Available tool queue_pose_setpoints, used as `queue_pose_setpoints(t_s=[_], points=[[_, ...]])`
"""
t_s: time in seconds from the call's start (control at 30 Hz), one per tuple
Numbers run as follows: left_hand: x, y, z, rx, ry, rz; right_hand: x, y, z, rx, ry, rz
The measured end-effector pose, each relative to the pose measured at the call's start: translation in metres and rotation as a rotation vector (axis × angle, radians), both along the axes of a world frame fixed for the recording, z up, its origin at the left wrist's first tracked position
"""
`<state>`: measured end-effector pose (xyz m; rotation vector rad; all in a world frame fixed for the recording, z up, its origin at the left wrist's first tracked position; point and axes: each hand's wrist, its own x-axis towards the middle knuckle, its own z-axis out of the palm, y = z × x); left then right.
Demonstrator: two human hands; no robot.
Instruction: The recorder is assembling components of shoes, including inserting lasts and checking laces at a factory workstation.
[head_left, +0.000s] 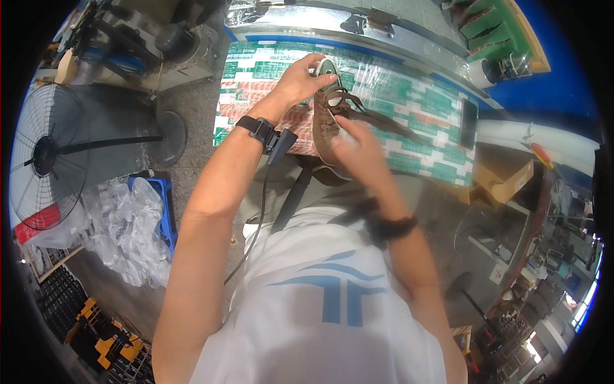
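A brown lace-up shoe (325,131) lies on the table top, its toe toward me and its heel end away. My left hand (304,78) is closed around the heel and collar, thumb over the opening, where a greenish insole (328,67) shows. Over the lacing area is my right hand (358,148), smeared by motion, fingers closed at the eyelets. Something pale and small shows between those fingers, too blurred to name. Loose brown laces (345,97) stand up at the tongue, and a brown streak of lace trails off to the right.
Green, white and red printed wrapping covers the table (268,61). A dark phone (468,123) rests at its right end. Beyond runs a metal-edged conveyor (288,19). A floor fan (48,153) and a blue crate (157,192) with clear plastic bags stand left; a cardboard box (505,182) stands right.
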<state>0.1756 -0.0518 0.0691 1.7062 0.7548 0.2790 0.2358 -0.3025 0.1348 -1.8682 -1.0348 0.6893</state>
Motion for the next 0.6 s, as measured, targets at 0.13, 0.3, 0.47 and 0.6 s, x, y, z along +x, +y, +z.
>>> queue_pose_setpoints(t_s=[0.13, 0.3, 0.47, 0.6], points=[[0.007, -0.001, 0.004, -0.021, 0.014, -0.029, -0.004, 0.02, 0.0, 0.02, 0.142, 0.002], [0.003, 0.0, 0.009, 0.027, 0.062, -0.006, -0.057, 0.003, 0.028, 0.055, 0.105, 0.469], [0.005, 0.001, 0.017, -0.013, 0.103, -0.059, -0.033, -0.012, 0.028, -0.034, 0.144, 0.451], [0.006, 0.003, 0.008, 0.03, 0.046, -0.066, -0.009, -0.012, 0.019, -0.048, -0.109, 0.087]])
